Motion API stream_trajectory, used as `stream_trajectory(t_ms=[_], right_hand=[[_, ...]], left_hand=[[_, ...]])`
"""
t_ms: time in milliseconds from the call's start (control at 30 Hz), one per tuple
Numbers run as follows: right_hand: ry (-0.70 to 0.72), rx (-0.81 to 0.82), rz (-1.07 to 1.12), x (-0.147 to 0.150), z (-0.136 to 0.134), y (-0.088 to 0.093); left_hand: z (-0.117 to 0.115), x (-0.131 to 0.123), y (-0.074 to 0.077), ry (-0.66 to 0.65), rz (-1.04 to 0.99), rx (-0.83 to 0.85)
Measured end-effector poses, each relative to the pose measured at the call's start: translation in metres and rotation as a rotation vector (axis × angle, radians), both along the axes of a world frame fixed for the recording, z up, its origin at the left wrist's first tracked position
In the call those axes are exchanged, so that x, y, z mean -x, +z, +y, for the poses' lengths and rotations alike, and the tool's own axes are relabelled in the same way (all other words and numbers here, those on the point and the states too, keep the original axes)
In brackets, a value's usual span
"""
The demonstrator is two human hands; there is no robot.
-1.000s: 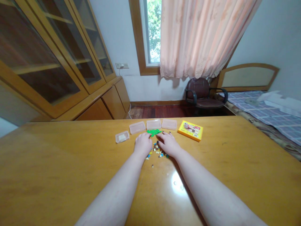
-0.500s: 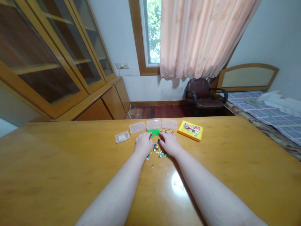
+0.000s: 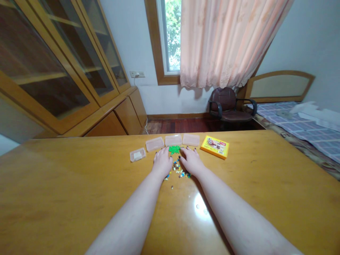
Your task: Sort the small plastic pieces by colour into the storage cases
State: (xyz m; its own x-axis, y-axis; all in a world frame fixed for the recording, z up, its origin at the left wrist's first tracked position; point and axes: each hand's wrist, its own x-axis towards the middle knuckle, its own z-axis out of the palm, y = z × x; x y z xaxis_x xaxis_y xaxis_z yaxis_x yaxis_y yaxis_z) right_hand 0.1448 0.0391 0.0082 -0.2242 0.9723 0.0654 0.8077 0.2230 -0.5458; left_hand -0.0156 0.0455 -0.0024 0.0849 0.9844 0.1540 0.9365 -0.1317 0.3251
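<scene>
Both my hands lie on a yellow wooden table (image 3: 66,191), either side of a small heap of green bricks (image 3: 174,149). My left hand (image 3: 161,163) rests flat with fingers stretched toward the heap's left edge. My right hand (image 3: 190,161) lies flat too, its fingertips at the heap's right edge. Between and just behind the hands sits a scatter of tiny mixed-colour bricks (image 3: 178,170). Neither hand visibly grips anything.
Three shallow clear plastic boxes (image 3: 173,140) stand in a row beyond the green heap, and a smaller one (image 3: 138,154) sits to the left. A yellow box (image 3: 215,147) lies to the right. Past the table are a chair (image 3: 228,106), a bed (image 3: 300,127) and glass-door cabinets (image 3: 61,71).
Both hands have slid forward, away from me, pushing the green bricks into a tighter heap closer to the row of clear boxes.
</scene>
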Motion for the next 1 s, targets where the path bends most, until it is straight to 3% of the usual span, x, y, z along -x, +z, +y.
stream_trajectory(t_ms=[133, 267, 333, 400, 500, 567, 800, 1000], right_hand=[[-0.084, -0.027, 0.048, 0.000, 0.002, -0.002], [-0.182, -0.047, 0.291, -0.004, 0.008, -0.007], [-0.245, -0.058, 0.450, -0.007, 0.012, -0.010], [-0.298, -0.082, 0.566, -0.009, 0.015, -0.013], [-0.335, -0.106, 0.655, -0.011, 0.017, -0.016], [-0.329, -0.107, 0.677, -0.010, 0.018, -0.017], [-0.327, -0.087, 0.677, -0.008, 0.019, -0.021], [-0.317, -0.106, 0.673, -0.009, 0.017, -0.019]], left_hand=[[0.000, 0.000, 0.001, 0.004, -0.032, -0.015], [-0.003, -0.001, 0.009, -0.046, -0.127, -0.091], [-0.006, -0.003, 0.015, -0.170, -0.180, -0.129], [-0.011, -0.005, 0.020, -0.373, -0.187, -0.112], [-0.018, -0.010, 0.026, -0.690, -0.145, -0.033], [-0.022, -0.013, 0.028, -0.802, -0.130, -0.002], [-0.023, -0.015, 0.023, -0.813, -0.085, -0.020], [-0.019, -0.012, 0.022, -0.674, -0.065, -0.083]])
